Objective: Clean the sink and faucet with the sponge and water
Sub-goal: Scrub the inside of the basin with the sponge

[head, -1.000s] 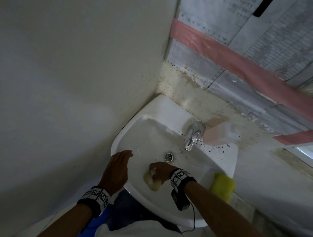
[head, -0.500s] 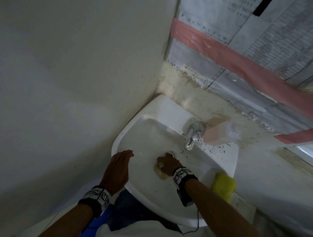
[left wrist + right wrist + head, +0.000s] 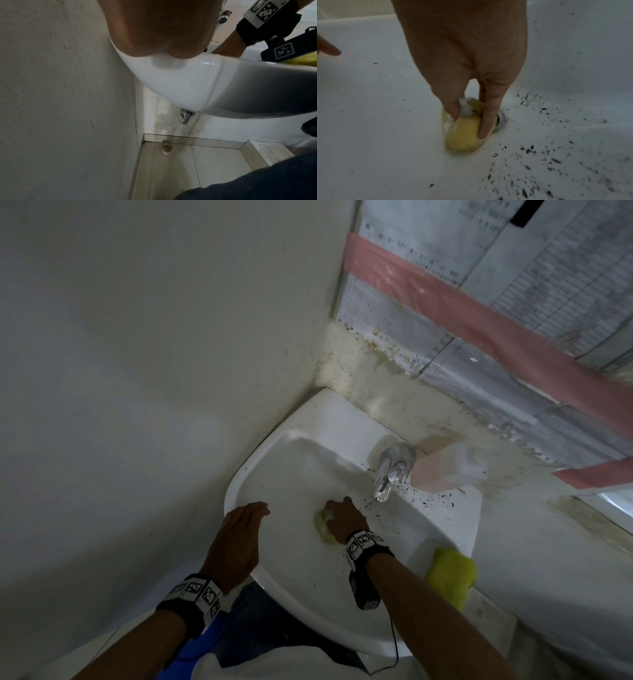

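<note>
Sink point(image 3: 308, 597): white basin, your working surface; since a second ago your scrubbing has moved up the bowl from the front slope toward 12 o'clock, so the front looks done and the speckled zone is next
Wall point(image 3: 137, 371): hard against the basin at 9 o'clock, limiting elbow room
Your left hand point(image 3: 236, 542): flat, fingers straight, resting on the rim at 9 o'clock, unmoved, holding nothing
Yellow cloth point(image 3: 452, 573): lying on the rim at 4 o'clock, idle
Soap bottle point(image 3: 448, 467): pinkish, at 1 o'clock just beside the faucet; it crowds any wipe of the deck there
Your right hand point(image 3: 344, 520): fingers curled round the sponge, pressing it to the bowl
Faucet point(image 3: 392, 470): chrome, at 12 o'clock, no water seen running, judged not yet cleaned
Sponge point(image 3: 464, 136): yellow, now touching the drain
Drain point(image 3: 500, 120): half hidden behind your fingers
Black specks point(image 3: 539, 162): thick from 1 to 5 o'clock of the drain, unscrubbed
</note>
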